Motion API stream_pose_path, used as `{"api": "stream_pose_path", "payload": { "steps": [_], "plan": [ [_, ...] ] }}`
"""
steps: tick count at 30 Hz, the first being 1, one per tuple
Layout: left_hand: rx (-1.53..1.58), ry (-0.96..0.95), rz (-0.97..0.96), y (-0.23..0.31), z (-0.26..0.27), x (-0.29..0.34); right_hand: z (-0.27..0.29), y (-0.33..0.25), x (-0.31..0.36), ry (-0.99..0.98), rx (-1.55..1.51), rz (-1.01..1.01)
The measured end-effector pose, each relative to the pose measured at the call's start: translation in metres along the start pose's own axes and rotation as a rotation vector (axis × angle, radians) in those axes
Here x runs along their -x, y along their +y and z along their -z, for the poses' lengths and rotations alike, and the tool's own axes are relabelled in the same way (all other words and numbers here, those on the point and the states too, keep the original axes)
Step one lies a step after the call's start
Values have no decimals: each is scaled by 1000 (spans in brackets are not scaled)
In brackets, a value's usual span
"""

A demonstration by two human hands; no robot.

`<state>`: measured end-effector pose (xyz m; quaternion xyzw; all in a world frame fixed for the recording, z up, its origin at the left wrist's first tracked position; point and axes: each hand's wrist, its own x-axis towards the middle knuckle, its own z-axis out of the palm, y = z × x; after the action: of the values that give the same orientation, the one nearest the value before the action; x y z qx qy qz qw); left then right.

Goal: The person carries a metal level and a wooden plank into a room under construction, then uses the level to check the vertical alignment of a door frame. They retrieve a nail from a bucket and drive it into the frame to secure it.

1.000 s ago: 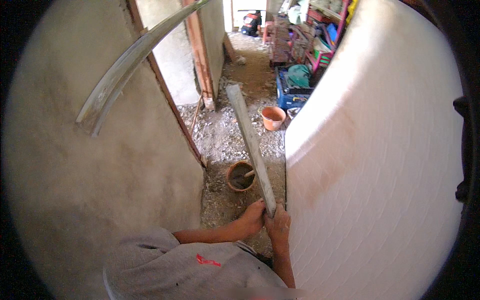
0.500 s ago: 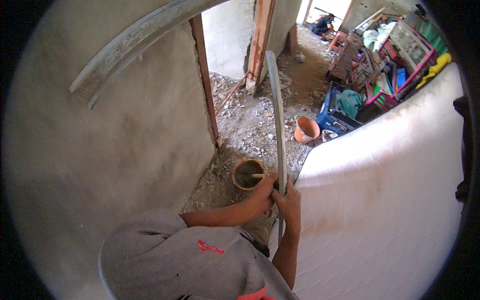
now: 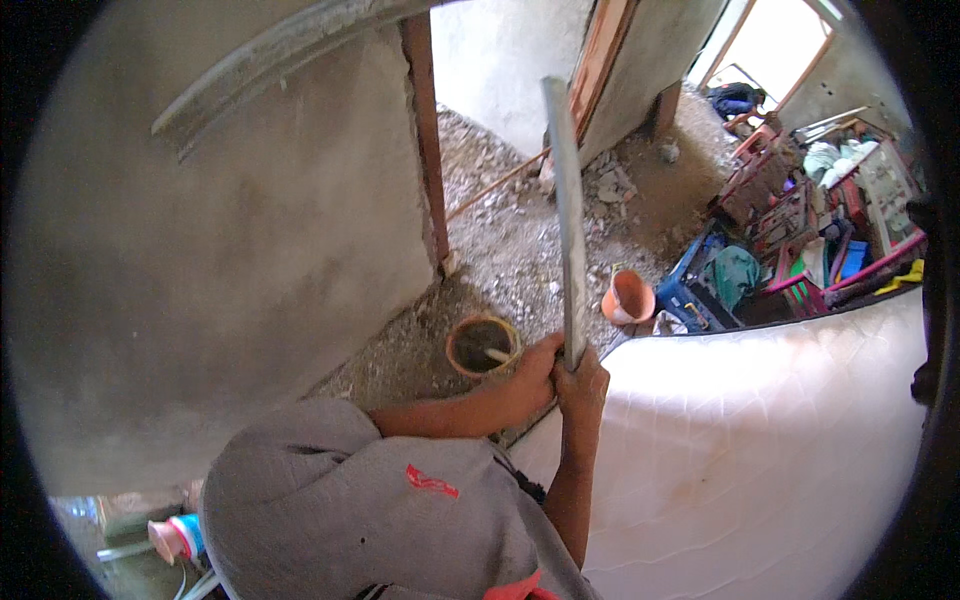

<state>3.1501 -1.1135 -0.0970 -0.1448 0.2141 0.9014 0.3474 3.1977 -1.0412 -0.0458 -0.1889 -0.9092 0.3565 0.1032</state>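
Note:
A long, narrow grey bar [image 3: 568,210], like a straightedge, rises upright in front of me. Its lower end is hidden behind my hands and right forearm. My left hand [image 3: 540,368] closes on it from the left, its fingers partly covered. On the right side, my right hand [image 3: 583,388] wraps around the bar, touching the left. Just beyond my left forearm, a round bucket [image 3: 453,352] sits on the floor with grey material inside. A pale handle [image 3: 497,355] sticks out of that material.
A white quilted mattress [image 3: 720,450] stretches along my right. Behind it are an orange bucket [image 3: 628,298], a blue case [image 3: 690,303] and piled belongings. Rubble [image 3: 500,240] covers the floor by the doorway. Plastered wall [image 3: 300,220] stands left. Another person [image 3: 735,100] crouches far back.
My view has turned, so the room's back and the belongings sit farther right. The bar leans slightly differently, and its part below my hands no longer shows. Both hands keep their hold.

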Motion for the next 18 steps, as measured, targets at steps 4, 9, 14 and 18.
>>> {"api": "stream_pose_path", "payload": {
  "steps": [4,9,14,18],
  "plan": [
    [54,71,-9,-13,-13,-18,9,18,-19,-32,-45,0],
    [19,133,2,-36,-28,-50,28,43,-49,-92,-75,-44],
    [46,33,-22,-46,-52,-108,48,71,-105,-94,-34,-20],
    [145,73,-33,-40,-85,-162,52,86,-165,-53,-83,24]
  ]
}}
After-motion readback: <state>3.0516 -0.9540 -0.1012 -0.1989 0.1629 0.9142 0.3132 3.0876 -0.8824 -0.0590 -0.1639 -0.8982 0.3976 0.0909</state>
